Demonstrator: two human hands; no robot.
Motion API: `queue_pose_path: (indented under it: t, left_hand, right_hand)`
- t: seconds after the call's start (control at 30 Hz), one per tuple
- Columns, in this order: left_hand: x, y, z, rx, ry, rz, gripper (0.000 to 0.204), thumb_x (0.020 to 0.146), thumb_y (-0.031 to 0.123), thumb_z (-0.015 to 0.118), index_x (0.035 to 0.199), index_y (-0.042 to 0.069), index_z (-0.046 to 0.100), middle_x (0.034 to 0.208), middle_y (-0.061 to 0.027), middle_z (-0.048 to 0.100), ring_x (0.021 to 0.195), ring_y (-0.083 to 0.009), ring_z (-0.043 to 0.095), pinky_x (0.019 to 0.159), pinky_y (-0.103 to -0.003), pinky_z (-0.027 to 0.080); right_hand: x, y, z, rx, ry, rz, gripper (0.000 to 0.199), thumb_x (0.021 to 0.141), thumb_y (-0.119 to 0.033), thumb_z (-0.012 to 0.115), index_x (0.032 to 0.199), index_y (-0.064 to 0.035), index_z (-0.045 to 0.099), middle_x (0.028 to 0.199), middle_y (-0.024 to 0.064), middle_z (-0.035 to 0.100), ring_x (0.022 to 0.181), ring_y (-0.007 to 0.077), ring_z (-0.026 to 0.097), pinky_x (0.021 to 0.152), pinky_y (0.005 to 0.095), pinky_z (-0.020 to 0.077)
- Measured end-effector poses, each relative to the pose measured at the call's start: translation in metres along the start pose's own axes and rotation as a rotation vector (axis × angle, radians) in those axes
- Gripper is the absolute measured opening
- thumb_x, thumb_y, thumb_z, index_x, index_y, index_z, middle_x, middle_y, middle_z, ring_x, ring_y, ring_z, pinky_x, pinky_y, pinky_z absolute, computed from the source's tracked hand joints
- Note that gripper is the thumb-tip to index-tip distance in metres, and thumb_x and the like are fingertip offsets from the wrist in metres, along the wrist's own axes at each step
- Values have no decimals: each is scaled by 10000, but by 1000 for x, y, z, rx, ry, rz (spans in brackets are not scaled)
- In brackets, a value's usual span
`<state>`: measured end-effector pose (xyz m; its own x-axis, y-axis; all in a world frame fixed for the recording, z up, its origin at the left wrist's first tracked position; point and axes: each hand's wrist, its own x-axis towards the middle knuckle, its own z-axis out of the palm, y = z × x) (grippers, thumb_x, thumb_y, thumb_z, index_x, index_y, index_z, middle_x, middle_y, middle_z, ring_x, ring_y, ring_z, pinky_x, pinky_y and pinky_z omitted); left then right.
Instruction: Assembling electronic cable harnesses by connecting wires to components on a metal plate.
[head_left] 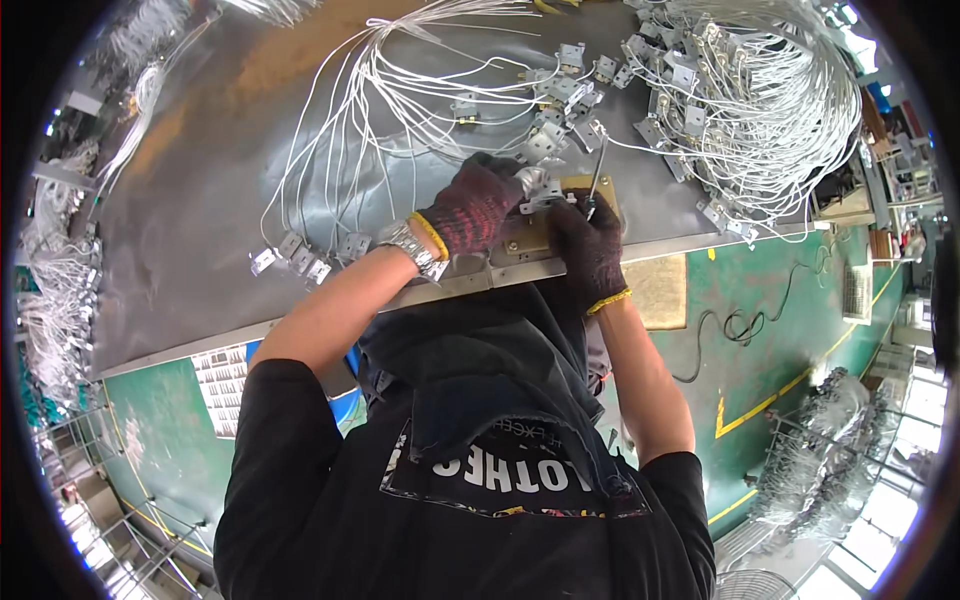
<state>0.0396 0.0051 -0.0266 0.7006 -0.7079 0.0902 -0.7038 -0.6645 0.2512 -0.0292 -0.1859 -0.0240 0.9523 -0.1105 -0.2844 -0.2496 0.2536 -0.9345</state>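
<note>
My left hand, in a dark red and black knitted glove, is closed with its fingertips on a small silvery metal bracket. The bracket is over a brass-coloured plate at the table's near edge. Beside it my right hand, gloved too, is closed around a screwdriver whose thin metal shaft sticks up and away from me. The right fingertips come close to the bracket; whether they touch it I cannot tell. Several brackets with white wires lie just beyond both hands.
A large bundle of white wires with metal brackets lies at right on the metal table. Loose wires fan out at far left of centre, ending near more brackets. A black cable lies on the green floor.
</note>
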Motion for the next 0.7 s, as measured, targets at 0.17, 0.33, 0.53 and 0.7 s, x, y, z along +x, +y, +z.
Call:
queue_pose_path:
  t: [0.17,0.33,0.53,0.7]
  left_hand:
    - [-6,2,30,-27,85,-18,727,841,386,763,1469,121,510,1461,-157,552,1344,-355,522,1165,-508,329]
    - [-14,3,21,-220,-36,-77,674,849,368,767,1433,108,551,1462,-129,563,1351,-317,535,1176,-497,323]
    - [-13,-3,31,-734,117,-140,579,812,285,814,1325,87,633,1275,-116,678,1211,-306,635,1122,-447,394]
    - [-3,8,35,-756,21,-324,540,781,347,835,1231,103,666,1143,-106,722,1158,-303,646,1049,-432,458]
  right_hand:
    - [-4,-8,-3,-84,1,1,142,900,-85,691,1026,-34,648,693,32,609,554,114,543,501,267,424]
    - [-11,-9,-6,-123,-44,13,179,906,-63,710,1054,-31,612,713,45,629,565,117,565,493,279,442]
    - [-6,-17,-13,-513,-100,-8,133,922,-108,716,1023,-65,642,715,10,626,567,97,564,503,264,458]
    - [2,-26,-16,-923,-191,-344,177,882,-150,734,1016,-57,666,808,97,663,728,230,645,650,364,517]
